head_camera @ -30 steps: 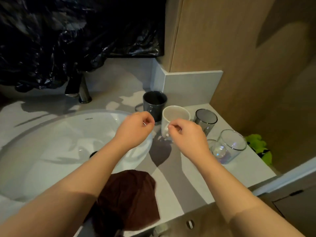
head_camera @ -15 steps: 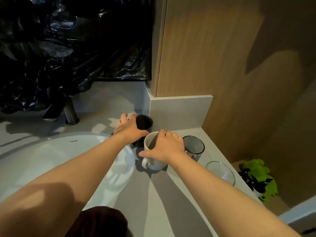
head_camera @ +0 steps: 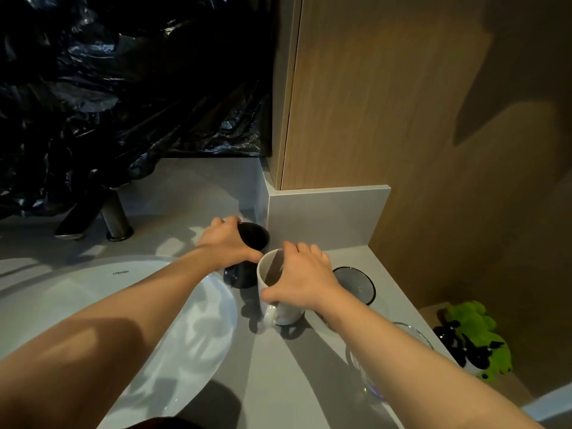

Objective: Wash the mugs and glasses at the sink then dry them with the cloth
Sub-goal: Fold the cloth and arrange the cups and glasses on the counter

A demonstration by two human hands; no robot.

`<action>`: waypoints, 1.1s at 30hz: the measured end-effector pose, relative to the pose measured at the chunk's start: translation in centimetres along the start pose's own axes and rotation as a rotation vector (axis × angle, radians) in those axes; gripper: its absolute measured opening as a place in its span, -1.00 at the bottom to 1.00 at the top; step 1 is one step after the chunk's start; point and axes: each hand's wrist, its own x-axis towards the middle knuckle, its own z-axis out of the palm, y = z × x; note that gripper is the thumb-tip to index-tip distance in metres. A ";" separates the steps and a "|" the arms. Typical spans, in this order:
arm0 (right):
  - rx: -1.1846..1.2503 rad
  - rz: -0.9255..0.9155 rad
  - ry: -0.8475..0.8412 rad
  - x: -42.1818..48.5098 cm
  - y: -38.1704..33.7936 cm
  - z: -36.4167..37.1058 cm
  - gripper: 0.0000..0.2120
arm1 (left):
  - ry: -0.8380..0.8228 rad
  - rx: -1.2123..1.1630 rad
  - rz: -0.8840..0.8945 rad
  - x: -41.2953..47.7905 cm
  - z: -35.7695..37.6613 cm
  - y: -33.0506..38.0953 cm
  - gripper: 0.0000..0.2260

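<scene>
Right of the sink [head_camera: 93,292], both your arms reach forward over the counter [head_camera: 278,385]. Your left hand [head_camera: 227,243] wraps the dark mug [head_camera: 253,238] from the side; right hand [head_camera: 301,278] clamps the white mug [head_camera: 270,270] over its rim (thumb by the handle). Both mugs sit upright, just beside each other.

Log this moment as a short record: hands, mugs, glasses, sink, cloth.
left hand: grips the dark mug at its rim, beside the sink
right hand: grips the white mug from above, fingers over its rim
grey glass: upright on the counter, right of the white mug, untouched
clear glass: nearer the viewer, partly hidden by the right forearm
sink: white basin left of the mugs
cloth: dark brown sliver at the lower edge
</scene>
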 end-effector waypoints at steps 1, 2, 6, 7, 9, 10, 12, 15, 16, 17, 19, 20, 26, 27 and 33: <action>0.014 -0.004 0.015 0.1 0.0 -0.4 -0.30 | 0.011 -0.009 -0.008 -0.1 -0.2 -0.2 -0.17; 0.039 -0.007 0.031 0.3 -0.1 -0.8 -0.29 | 0.026 -0.024 -0.013 -0.3 -0.6 -0.3 -0.17; 0.164 -0.012 0.067 0.9 -0.5 -2.7 -0.28 | 0.102 -0.131 -0.007 -0.9 -2.9 -0.3 -0.18; 0.180 -0.019 0.075 1.0 -0.6 -3.2 -0.27 | 0.115 -0.144 -0.001 -1.0 -3.6 -0.2 -0.18; 0.208 -0.035 0.094 1.2 -0.7 -4.1 -0.25 | 0.127 -0.149 0.016 -1.4 -4.7 0.4 -0.19; 0.224 -0.042 0.104 1.3 -0.7 -4.6 -0.23 | 0.132 -0.155 0.023 -1.7 -5.2 0.6 -0.19; 0.261 -0.048 0.126 1.4 -0.7 -5.9 -0.24 | 0.151 -0.175 0.038 -2.3 -6.1 1.3 -0.18; 0.273 -0.062 0.158 1.3 -0.3 -8.2 -0.28 | 0.195 -0.195 0.095 -3.0 -7.3 2.5 -0.17; 0.264 -0.065 0.170 1.2 0.0 -8.9 -0.26 | 0.206 -0.206 0.121 -3.2 -7.6 3.0 -0.18; 0.257 -0.064 0.184 1.1 0.3 -9.6 -0.24 | 0.211 -0.219 0.145 -3.3 -7.9 3.5 -0.19; 0.257 -0.055 0.215 0.9 1.4 -11.0 -0.23 | 0.205 -0.234 0.179 -3.3 -8.2 4.9 -0.20; 0.255 -0.048 0.228 0.8 2.1 -11.7 -0.23 | 0.202 -0.237 0.191 -3.3 -8.1 5.8 -0.20; 0.185 -0.023 0.247 1.0 8.4 -13.8 -0.20 | 0.194 -0.284 0.207 -2.5 -5.2 11.8 -0.20; 0.177 -0.018 0.244 1.0 9.8 -13.9 -0.20 | 0.192 -0.289 0.201 -2.3 -4.2 12.8 -0.20; 0.115 -0.057 0.180 1.4 16.8 -13.4 -0.18 | 0.191 -0.310 0.151 -1.7 1.7 17.7 -0.20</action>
